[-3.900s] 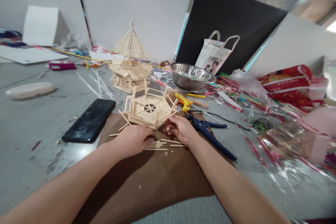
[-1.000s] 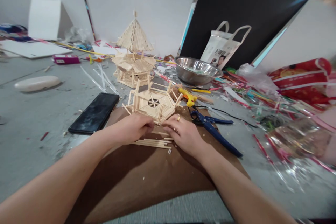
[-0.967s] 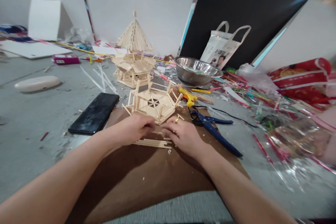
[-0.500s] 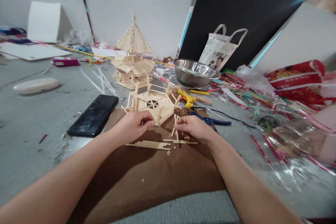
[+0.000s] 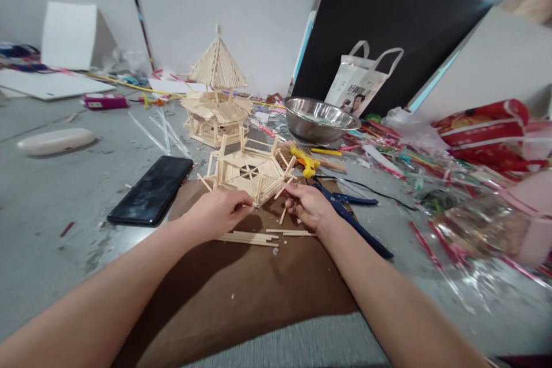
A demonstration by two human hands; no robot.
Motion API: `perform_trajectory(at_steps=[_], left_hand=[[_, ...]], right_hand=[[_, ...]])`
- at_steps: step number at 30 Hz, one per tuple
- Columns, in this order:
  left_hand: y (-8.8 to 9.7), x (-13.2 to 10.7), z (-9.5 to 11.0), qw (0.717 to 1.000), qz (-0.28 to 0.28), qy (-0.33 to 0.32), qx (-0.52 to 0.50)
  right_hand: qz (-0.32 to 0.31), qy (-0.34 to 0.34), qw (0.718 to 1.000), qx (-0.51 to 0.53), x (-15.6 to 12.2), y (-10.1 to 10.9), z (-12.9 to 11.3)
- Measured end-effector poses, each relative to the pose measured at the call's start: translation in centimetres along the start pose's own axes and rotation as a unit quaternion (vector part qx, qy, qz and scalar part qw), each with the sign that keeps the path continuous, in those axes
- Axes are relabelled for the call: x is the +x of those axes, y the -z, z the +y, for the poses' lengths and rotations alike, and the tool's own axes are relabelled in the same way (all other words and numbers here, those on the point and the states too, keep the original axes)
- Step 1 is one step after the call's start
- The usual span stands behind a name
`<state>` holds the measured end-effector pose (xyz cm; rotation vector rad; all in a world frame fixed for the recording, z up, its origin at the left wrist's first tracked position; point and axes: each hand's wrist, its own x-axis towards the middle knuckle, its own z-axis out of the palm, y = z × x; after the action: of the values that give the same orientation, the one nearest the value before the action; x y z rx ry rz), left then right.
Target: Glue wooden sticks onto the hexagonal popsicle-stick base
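A hexagonal frame of thin wooden sticks (image 5: 267,181), with short upright posts, sits on the brown board. My left hand (image 5: 219,211) has its fingers closed on the frame's near corner; the fingertips are partly hidden from view. Between the thumb and fingers of my right hand (image 5: 308,206) is a short wooden stick (image 5: 280,190), held slanted beside the frame's right front side. Several loose sticks (image 5: 250,238) lie on the board just below my hands. Another short stick (image 5: 283,215) rests below my right fingertips.
Behind the frame stands a pagoda-like stick model (image 5: 218,80). A black phone (image 5: 150,190) lies left. To the right are a yellow glue gun (image 5: 305,162), blue-handled pliers (image 5: 357,224), a steel bowl (image 5: 321,121) and plastic scraps. Brown board (image 5: 241,299) covers the near area.
My right hand has moved left and slightly up, bringing its short stick to the frame's side. More of the blue pliers shows now. My left hand stays at the near corner.
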<state>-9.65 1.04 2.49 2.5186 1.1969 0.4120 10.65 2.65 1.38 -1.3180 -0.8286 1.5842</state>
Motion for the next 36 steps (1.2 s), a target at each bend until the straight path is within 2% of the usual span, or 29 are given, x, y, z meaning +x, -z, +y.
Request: perform_trajectory(at_steps=[22, 36], left_hand=[[-0.21, -0.05, 0.13, 0.999, -0.018, -0.004, 0.028], [-0.14, -0.09, 0.33, 0.999, -0.021, 0.003, 0.038]], right_hand=[[-0.033, -0.013, 0.999, 0.026, -0.04, -0.84, 0.59], [-0.042, 0.005, 0.999, 0.022, 0.16, -0.83, 0.6]])
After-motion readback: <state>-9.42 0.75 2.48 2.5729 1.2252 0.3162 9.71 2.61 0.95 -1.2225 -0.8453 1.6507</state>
